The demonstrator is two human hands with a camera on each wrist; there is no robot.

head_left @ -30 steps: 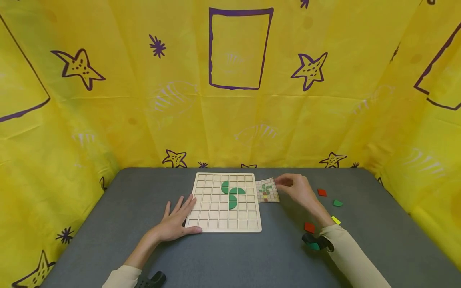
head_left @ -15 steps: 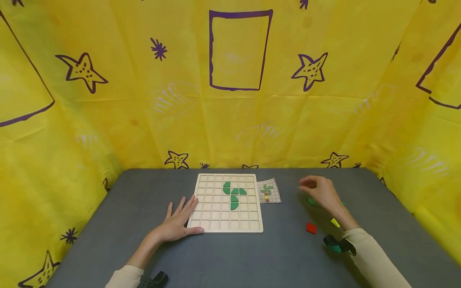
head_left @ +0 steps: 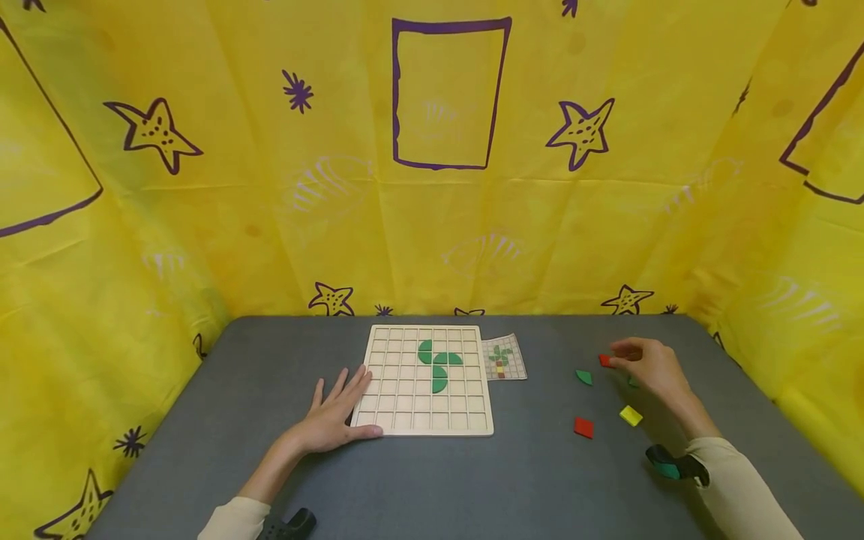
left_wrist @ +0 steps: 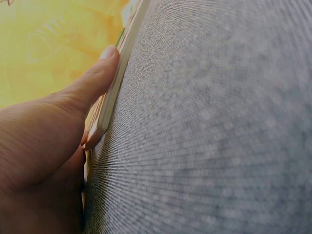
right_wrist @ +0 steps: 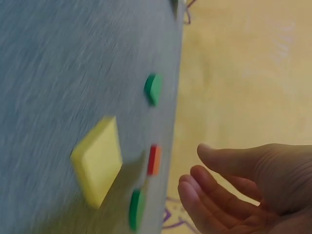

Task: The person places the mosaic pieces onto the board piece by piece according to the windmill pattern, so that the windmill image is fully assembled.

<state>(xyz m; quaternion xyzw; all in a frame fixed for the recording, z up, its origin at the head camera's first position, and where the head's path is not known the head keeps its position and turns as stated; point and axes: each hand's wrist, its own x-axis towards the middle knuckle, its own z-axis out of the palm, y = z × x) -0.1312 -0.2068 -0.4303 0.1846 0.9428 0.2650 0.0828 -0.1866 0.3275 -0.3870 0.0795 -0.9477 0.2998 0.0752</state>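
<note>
left hand spread on board | right hand loose, empty, partly hiding green piece | card beside board; yellow tile nearby

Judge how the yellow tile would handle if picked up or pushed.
The yellow tile looks stiff, given its straight edges and visible thickness. Lying flat on the gray table, it would probably slide rather than roll or tip. Its exposed side face likely gives a workable grip.

A hand could fit between board and nearer red tile; left hand blocks board's left.
</note>
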